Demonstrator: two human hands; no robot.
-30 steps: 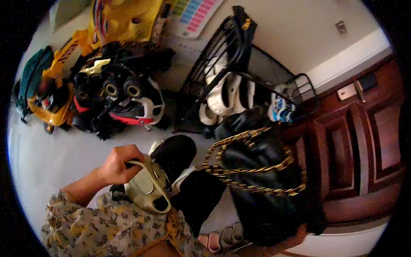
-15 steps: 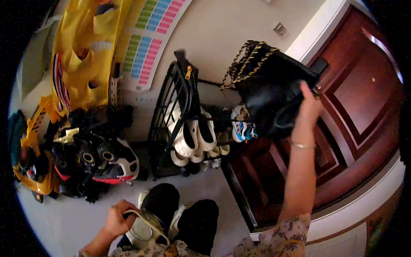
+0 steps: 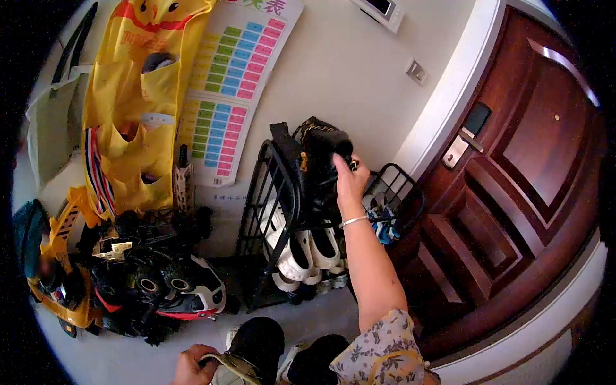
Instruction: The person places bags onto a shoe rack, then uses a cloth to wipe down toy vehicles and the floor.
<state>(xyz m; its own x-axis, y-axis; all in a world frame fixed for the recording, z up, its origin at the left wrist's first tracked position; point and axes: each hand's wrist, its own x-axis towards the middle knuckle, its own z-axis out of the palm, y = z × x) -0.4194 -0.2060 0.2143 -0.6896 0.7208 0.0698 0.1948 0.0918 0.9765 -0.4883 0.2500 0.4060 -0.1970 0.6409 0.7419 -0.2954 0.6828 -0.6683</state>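
Observation:
My right hand [image 3: 351,183], with a bangle at the wrist, grips the black bag [image 3: 321,163] at its right side. The bag stands upright on the top of the black metal shoe rack [image 3: 264,212]; its gold chain is mostly hidden. Low in the view, my left hand [image 3: 192,364] is closed on the handle of a pale green bag [image 3: 232,367], only partly in view. White clogs [image 3: 295,255] sit on the rack below the black bag, and blue and white shoes [image 3: 385,230] are to the right of my wrist.
A dark red door [image 3: 507,212] fills the right side. Toy vehicles [image 3: 186,289] crowd the floor at left, below a yellow hanging organizer [image 3: 115,77] and a coloured wall chart [image 3: 221,115]. My black-clad legs [image 3: 260,340] are at the bottom.
My right hand has carried the black bag up from beside my legs and then leftward onto the rack top. My left hand still holds the green bag; the view has shifted.

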